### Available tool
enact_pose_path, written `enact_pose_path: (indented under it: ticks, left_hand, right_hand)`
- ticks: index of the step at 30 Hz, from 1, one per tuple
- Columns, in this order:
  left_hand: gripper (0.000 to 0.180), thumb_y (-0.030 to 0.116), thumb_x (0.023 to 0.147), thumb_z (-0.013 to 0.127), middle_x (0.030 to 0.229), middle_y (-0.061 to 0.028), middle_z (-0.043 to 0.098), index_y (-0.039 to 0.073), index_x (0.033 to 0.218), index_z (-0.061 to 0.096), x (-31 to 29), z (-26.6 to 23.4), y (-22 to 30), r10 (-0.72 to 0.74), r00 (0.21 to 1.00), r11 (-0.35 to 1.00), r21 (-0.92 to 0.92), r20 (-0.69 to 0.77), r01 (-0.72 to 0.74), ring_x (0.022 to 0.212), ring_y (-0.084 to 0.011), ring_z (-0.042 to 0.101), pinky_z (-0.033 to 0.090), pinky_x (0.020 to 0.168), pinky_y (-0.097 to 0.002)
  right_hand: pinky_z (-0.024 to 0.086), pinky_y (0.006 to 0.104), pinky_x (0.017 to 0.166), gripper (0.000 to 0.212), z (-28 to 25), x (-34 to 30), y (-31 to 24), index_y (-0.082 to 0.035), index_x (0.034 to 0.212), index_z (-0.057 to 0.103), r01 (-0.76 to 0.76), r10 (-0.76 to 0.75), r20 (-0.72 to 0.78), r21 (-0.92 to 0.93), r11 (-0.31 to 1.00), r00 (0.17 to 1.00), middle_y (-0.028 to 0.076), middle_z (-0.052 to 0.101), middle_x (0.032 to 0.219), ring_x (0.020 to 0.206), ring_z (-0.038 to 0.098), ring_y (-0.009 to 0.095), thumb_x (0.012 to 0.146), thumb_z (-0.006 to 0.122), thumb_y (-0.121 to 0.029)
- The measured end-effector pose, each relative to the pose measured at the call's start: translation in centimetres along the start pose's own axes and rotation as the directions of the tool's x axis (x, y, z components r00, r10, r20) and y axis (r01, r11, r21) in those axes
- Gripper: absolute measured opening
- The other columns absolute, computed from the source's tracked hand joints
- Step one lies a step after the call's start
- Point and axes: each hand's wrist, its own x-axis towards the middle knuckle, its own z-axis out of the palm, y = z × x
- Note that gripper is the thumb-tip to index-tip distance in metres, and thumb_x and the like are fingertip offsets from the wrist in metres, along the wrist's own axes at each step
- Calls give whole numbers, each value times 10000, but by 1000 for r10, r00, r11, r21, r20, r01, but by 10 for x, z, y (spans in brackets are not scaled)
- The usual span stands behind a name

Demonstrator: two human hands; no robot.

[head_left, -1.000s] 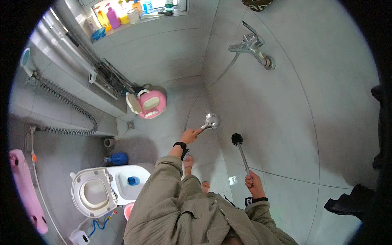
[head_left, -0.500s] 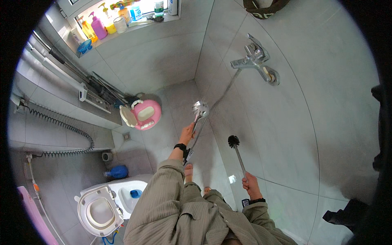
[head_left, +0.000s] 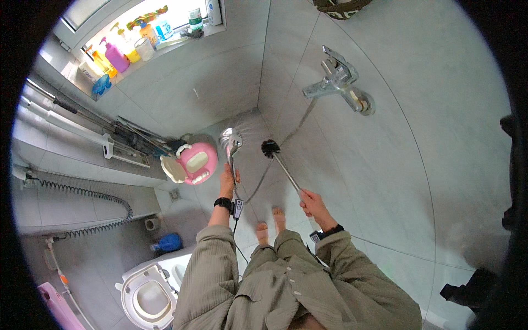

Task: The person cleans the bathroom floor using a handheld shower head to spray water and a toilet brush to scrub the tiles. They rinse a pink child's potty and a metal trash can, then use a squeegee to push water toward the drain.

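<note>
Spraying water: round chrome shower head (head_left: 230, 139), left hand (head_left: 227, 181) wrapped around handle, beside pink rounded plastic potty (head_left: 209, 159). Right hand (head_left: 315, 206) gripping black-bristled brush with long grey handle (head_left: 285, 172), bristles just right of shower head. Advisable: wrists steady, jet away from ribbed olive sleeves (head_left: 206, 258), bristles clear of silvery hose (head_left: 262, 180). Potty: pale lid folded back, contents unclear. Purple plastic pump bottle (head_left: 116, 56), upper left: contents unclear.

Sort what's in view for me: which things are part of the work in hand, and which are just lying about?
In use:
- spraying shower head, in the left hand
- black-bristled brush, in the right hand
- hose and wall tap

Just about:
- pink potty
- toilet
- blue container
- purple pump bottle
</note>
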Motion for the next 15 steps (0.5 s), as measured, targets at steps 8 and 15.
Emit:
enact_pose_path:
  ticks: [8, 15]
  left_hand:
    - [667, 655, 846, 297, 540, -34, 472, 47, 673, 509, 3, -18, 5, -60, 987, 989, -145, -152, 37, 491, -138, 476, 394, 491, -259]
    - [684, 644, 862, 264, 529, -41, 486, 44, 649, 515, 32, -13, 6, -43, 966, 993, -120, -256, 13, 485, -134, 464, 360, 484, -256]
  right_hand:
    - [284, 257, 354, 262, 57, 122, -14, -28, 1023, 537, -51, 45, 50, 126, 991, 998, 29, 491, 636, 421, 366, 79, 904, 495, -257]
    - [355, 297, 423, 228, 67, 258, 9, -13, 913, 537, -122, 126, 40, -92, 988, 991, 51, 506, 635, 495, 430, 126, 913, 464, -229]
